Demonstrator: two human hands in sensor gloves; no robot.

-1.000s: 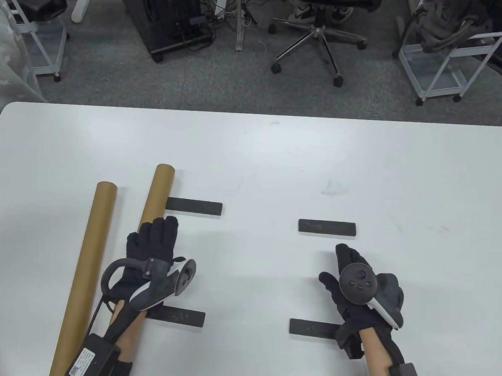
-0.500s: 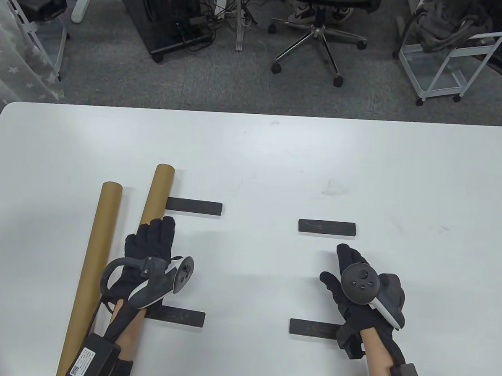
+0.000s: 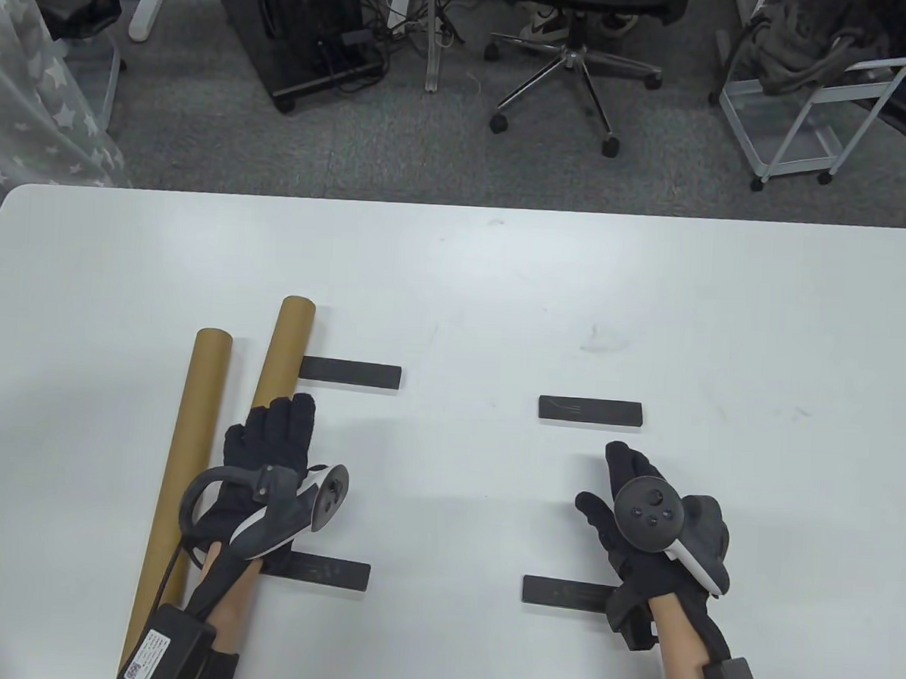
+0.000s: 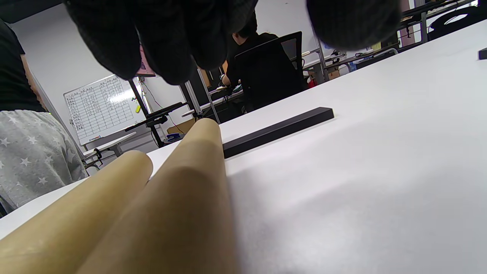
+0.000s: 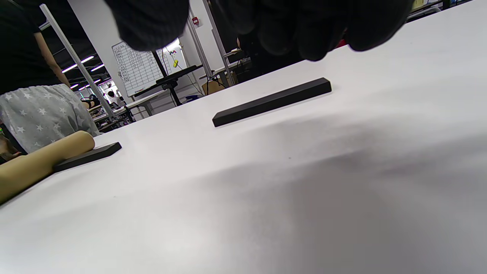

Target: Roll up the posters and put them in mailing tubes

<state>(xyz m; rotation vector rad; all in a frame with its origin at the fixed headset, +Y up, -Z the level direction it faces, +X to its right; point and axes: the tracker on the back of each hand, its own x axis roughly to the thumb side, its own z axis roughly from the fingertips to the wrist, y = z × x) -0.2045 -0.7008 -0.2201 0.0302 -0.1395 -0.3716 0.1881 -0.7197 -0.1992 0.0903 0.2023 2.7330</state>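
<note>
Two brown cardboard mailing tubes lie lengthwise at the table's left. The left tube sits close beside the right tube. My left hand lies over the right tube's middle with its fingers straight, gripping nothing. My right hand rests flat and open on the white table, between two black bars; its fingers hang just above the surface.
Several flat black bars lie on the table: one against the right tube, one ahead of my right hand, and two near the wrists. A person in star-patterned cloth stands at the far left corner.
The left tube has shifted right, closing in on the right tube. The person in star-patterned cloth has moved along the far left edge. Both hands have barely moved.
</note>
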